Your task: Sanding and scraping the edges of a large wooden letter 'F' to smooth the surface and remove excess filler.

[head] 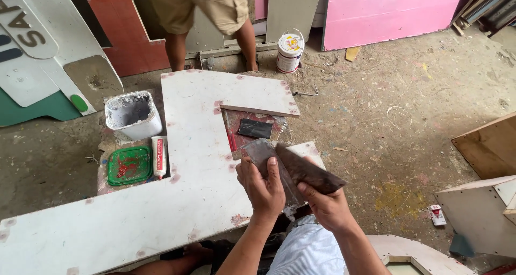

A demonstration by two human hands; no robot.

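A: Head view, hands?
B: Left hand (pixel 263 186) closed around a grey putty scraper (pixel 262 150), thumb on its blade. Right hand (pixel 327 205) gripping a darker scraper (pixel 309 170); blades crossed, touching, above the white cut-out board (pixel 196 146).
A: Surroundings?
B: White tub of grey filler (pixel 133 114), green lid (pixel 129 165) and tube (pixel 159 156) left of the board; paint can (pixel 290 52) beyond; another person's legs (pixel 177 49).

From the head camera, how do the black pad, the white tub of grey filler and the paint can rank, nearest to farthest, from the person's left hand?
1. The black pad, just above the left hand, in the gap of the white board.
2. The white tub of grey filler, off to the upper left beside the board.
3. The paint can, at the far end by a standing person's feet.
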